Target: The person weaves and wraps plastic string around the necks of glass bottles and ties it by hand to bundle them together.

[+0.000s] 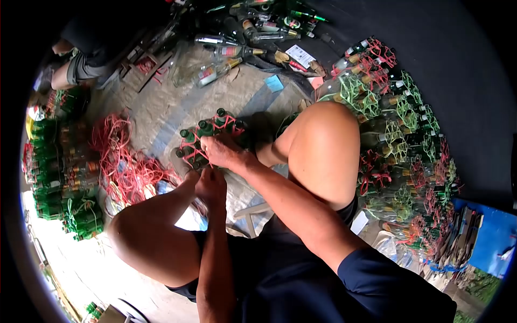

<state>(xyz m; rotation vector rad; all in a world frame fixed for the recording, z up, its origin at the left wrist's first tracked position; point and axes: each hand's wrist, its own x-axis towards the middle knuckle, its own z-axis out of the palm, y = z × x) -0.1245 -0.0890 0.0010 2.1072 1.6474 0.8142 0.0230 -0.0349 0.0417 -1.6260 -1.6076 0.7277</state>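
Observation:
Between my bare legs stands a cluster of green glass bottles [204, 127], upright, with red plastic string [187, 144] laced round their necks. My right hand [223, 151] is closed over the near side of the cluster, its curled fingers on the string. Just below it, my left hand [210, 186] pinches the string at the cluster's near edge. The two hands almost touch. Part of the cluster is hidden behind my right hand and in shadow.
A tangled heap of red string [126, 161] lies to the left, beside stacked green bottles [47, 167]. Bundled bottles tied with green and red string [396, 134] line the right. Loose bottles [253, 35] lie at the back. Another person's leg [67, 75] shows at the upper left.

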